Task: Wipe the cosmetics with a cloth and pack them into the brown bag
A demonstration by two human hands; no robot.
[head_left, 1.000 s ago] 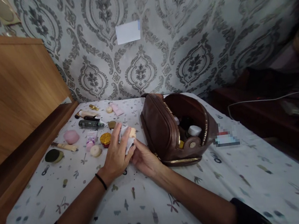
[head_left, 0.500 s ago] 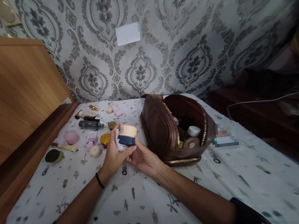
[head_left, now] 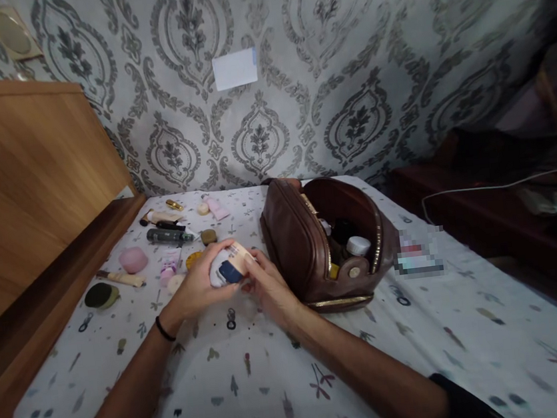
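In the head view, both hands hold a cosmetic jar (head_left: pixel 231 270) with a cream-coloured lid and a dark blue body, tilted above the cloth. My left hand (head_left: pixel 191 287) is closed round its left side, with a white wipe or tissue (head_left: pixel 215 267) between palm and jar. My right hand (head_left: pixel 274 291) grips the lid side with bent fingers, which hide part of it. Just right of the hands, a brown leather toiletry bag (head_left: pixel 289 234) stands unzipped. Inside it a silver-lidded container (head_left: pixel 358 246) and other darker items show.
Left of my hands lie a pink sponge-like item (head_left: pixel 133 260), a dark green-topped round item (head_left: pixel 101 295), a dark green tube (head_left: pixel 168 235), a gold-lidded jar (head_left: pixel 193 259) and a pink tube (head_left: pixel 216 208). A wooden panel (head_left: pixel 26 164) borders the left; patterned wall stands behind.
The jar has turned from nearly upright to tilted, its lid now toward the upper right. My right fingers have moved up onto the lid side, and my left hand has shifted slightly left.
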